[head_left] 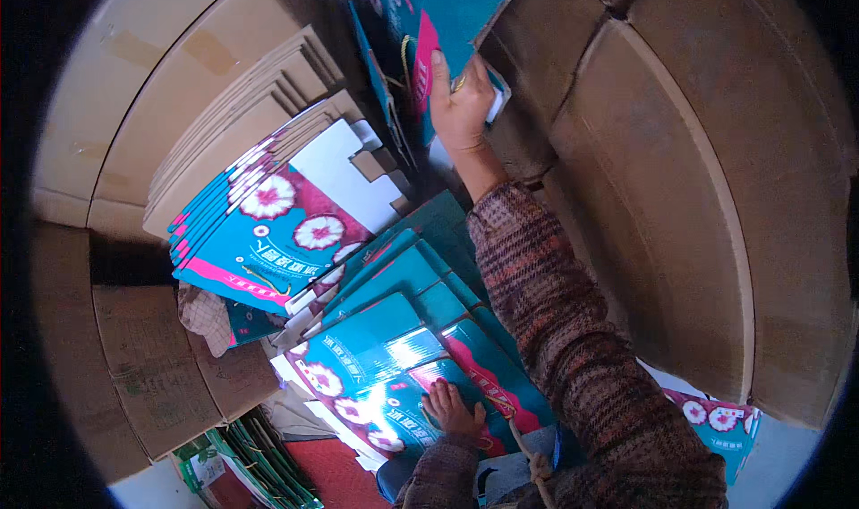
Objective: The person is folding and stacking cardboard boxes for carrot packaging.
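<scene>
My right hand [461,106] reaches far forward, its thumb and fingers closed on a teal and pink flattened carton [456,17] that stands on edge at the top. A yellow cord handle shows beside the thumb. Nearer to me, my left hand [452,408] lies flat with fingers spread on a stack of teal flattened cartons [358,343], printed with white and dark red round flower shapes. Glare whitens part of the stack's top. Left of centre leans a fanned pile of similar cartons [295,232], with bare brown cardboard edges behind it.
Large brown cardboard boxes [653,205] rise on the right, and more brown boxes [143,357] line the left. A checked cloth [206,317] lies by the fanned pile. Green folded packaging [259,460] sits at lower left. Another teal carton [716,424] is at lower right. A knotted rope [537,464] hangs near me.
</scene>
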{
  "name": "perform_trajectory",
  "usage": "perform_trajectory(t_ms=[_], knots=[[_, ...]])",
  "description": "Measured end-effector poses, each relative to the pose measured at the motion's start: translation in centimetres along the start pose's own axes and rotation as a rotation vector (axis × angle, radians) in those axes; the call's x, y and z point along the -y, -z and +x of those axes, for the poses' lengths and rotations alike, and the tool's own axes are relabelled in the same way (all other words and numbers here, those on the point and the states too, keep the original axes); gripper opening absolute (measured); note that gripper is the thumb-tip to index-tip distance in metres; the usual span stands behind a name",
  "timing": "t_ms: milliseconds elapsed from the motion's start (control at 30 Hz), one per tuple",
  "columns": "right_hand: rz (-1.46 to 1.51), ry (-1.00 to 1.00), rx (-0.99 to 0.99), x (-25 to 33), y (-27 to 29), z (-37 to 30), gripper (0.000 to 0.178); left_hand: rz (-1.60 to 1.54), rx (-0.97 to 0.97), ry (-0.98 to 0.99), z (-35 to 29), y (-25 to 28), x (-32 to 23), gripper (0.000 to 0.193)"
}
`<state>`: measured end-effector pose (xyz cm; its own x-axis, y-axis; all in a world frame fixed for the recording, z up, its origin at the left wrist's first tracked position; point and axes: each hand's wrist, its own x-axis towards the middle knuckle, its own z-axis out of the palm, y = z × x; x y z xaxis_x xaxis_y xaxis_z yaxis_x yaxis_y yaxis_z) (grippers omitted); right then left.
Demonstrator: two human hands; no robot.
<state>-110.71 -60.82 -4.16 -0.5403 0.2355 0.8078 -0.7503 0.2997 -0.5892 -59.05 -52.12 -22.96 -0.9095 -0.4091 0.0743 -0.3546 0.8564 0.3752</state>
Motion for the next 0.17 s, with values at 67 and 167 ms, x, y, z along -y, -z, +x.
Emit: perform_trajectory(t_ms=[67,167], knots=[[-0.003,0.011,-0.032,-0.1,0.5,0.0,0.02,0.014,-0.052,-0.009,0.1,-0.1,0.1,0.072],[0.027,0.026,-0.105,-1.1,1.5,-0.2,0.02,-0.029,-0.099,-0.044,0.3,-0.2,0.0,0.074]])
